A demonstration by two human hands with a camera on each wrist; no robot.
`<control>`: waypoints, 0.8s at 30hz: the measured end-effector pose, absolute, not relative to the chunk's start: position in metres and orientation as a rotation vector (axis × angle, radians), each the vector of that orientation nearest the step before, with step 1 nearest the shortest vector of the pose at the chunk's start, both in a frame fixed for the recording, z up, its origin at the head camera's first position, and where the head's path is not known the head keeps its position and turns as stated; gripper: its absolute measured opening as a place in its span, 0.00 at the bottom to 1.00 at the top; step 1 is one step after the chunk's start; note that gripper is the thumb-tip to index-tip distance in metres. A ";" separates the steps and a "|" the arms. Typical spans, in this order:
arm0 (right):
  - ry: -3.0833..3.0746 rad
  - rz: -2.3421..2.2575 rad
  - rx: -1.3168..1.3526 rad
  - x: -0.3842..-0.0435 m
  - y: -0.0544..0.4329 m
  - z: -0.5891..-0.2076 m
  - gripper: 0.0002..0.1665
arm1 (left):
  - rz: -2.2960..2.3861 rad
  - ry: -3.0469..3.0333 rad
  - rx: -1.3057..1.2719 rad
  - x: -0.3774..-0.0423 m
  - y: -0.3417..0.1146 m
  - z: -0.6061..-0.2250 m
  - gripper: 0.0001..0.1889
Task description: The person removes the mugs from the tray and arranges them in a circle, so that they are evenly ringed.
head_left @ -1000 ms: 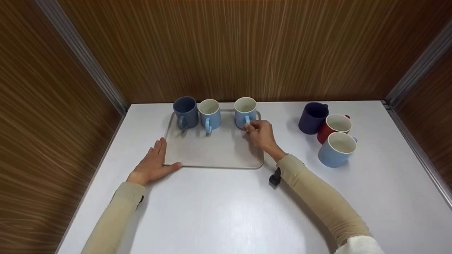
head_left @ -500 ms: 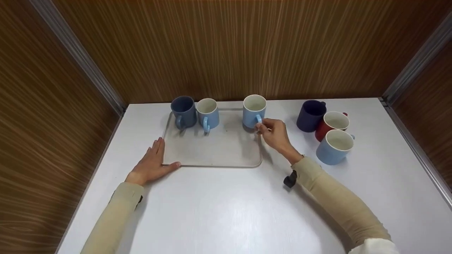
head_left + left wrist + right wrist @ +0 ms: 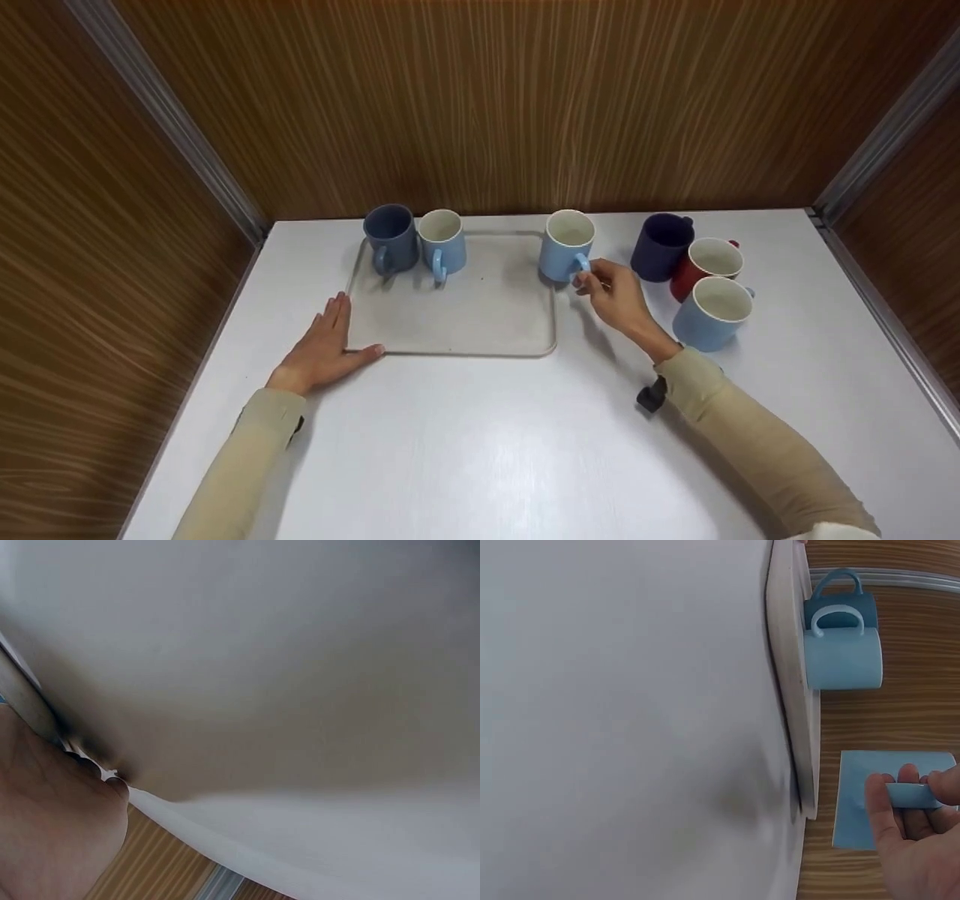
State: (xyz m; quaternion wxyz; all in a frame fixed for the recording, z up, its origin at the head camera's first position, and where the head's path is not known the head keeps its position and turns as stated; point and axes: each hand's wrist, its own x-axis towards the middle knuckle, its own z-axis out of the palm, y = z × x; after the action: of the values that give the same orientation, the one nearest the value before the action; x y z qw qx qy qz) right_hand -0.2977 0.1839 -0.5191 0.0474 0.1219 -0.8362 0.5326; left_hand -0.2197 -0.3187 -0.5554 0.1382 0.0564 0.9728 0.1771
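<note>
My right hand grips the handle of a light blue mug with a cream inside, upright over the tray's right edge. In the right wrist view, fingers and thumb close round the handle of this mug, and a gap shows between its base and the tray. My left hand lies spread at the front left corner of the beige tray, its thumb along the front rim. Toward the tray's back left stand a dark grey-blue mug and another light blue mug, handles toward me.
Right of the tray, a dark navy mug, a red mug and a larger light blue mug stand close together on the white table. Wood-grain panels enclose the table at the back and sides.
My right hand has lifted the light blue mug from the tray's back right and carried it rightward to the tray's edge. The left hand has stayed at the tray's corner.
</note>
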 end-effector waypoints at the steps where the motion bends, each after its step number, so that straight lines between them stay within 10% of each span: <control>1: -2.552 1.614 0.371 -0.297 0.187 -0.520 0.10 | 0.510 2.813 0.163 -0.220 -0.319 -0.555 0.69; 24: -2.626 1.526 0.272 -0.280 0.235 -0.532 0.09 | 0.529 2.822 0.175 -0.219 -0.319 -0.554 0.69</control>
State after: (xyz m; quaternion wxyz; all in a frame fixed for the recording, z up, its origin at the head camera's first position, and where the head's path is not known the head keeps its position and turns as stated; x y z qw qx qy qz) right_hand -0.2805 0.2352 -0.5322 0.0459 0.0892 -0.8602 0.5000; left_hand -0.2195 -0.3188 -0.5545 0.1320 0.0604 0.9725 0.1823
